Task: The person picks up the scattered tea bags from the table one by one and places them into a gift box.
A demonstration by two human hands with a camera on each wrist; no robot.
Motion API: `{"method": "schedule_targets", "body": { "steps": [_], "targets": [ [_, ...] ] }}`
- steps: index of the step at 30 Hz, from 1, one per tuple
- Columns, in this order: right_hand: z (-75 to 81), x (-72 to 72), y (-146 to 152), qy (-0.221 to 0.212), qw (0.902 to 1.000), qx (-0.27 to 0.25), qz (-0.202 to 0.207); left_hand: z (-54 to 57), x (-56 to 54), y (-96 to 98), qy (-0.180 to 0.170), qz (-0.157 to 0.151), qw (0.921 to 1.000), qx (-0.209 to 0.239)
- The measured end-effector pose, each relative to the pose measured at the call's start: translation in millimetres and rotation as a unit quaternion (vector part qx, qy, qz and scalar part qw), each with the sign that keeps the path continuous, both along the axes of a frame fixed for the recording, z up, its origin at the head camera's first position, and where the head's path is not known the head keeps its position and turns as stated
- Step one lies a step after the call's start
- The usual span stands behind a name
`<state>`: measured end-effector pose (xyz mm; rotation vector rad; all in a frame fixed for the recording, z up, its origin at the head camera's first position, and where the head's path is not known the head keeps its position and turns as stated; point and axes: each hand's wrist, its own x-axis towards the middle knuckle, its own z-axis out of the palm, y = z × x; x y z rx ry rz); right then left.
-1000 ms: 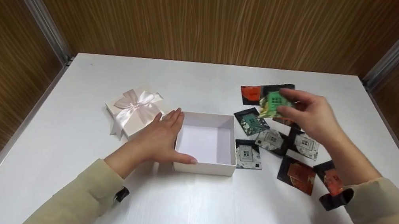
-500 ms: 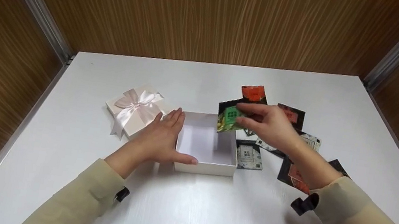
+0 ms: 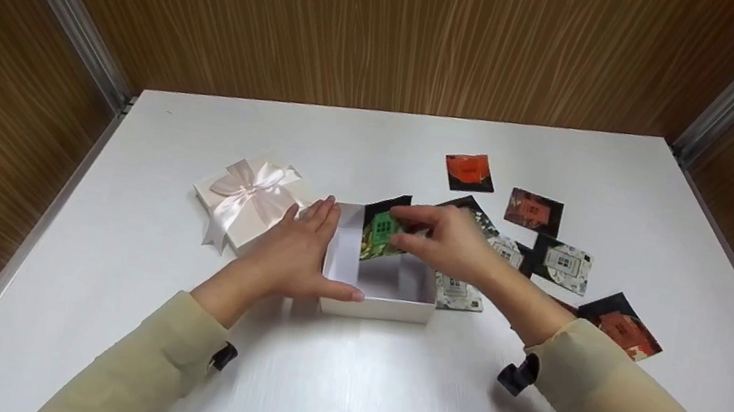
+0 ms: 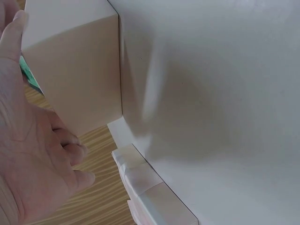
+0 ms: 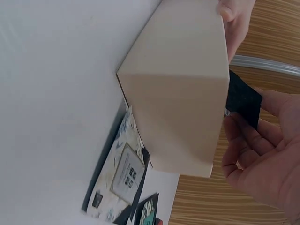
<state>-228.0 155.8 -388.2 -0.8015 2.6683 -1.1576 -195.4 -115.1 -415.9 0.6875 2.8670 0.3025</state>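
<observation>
A white open box (image 3: pixel 376 308) stands mid-table. My left hand (image 3: pixel 286 252) rests along its left side, fingers straight and thumb on the front rim; in the left wrist view the fingers lie against the wall of the box (image 4: pixel 79 79). Over the box opening my right hand (image 3: pixel 453 243) pinches a black and green sachet (image 3: pixel 379 234) between thumb and fingers, the sachet tilted and partly below the rim. From the right wrist view, the dark back of the sachet (image 5: pixel 243 101) shows beyond the box. The box's floor is partly hidden by the sachet.
A pale lid with a ribbon bow (image 3: pixel 251 195) lies left of the box. To the right are several sachets, among them an orange one (image 3: pixel 470 171), a red-brown one (image 3: pixel 534 211) and a white floral one (image 3: pixel 564 263). Wood-grain panels (image 3: pixel 410 28) surround the table.
My right hand has carried the green sachet from the group at the right leftward and down to the box opening. My left hand has stayed on the box.
</observation>
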Motion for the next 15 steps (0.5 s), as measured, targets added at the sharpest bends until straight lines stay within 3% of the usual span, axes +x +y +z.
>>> {"method": "schedule_targets", "body": {
  "steps": [15],
  "targets": [
    [-13.5, -2.9, -22, 0.018, 0.9983, 0.036, 0.043, 0.4, -0.8, 0.0, -0.003, -0.002, 1.0, -0.004]
  ]
}}
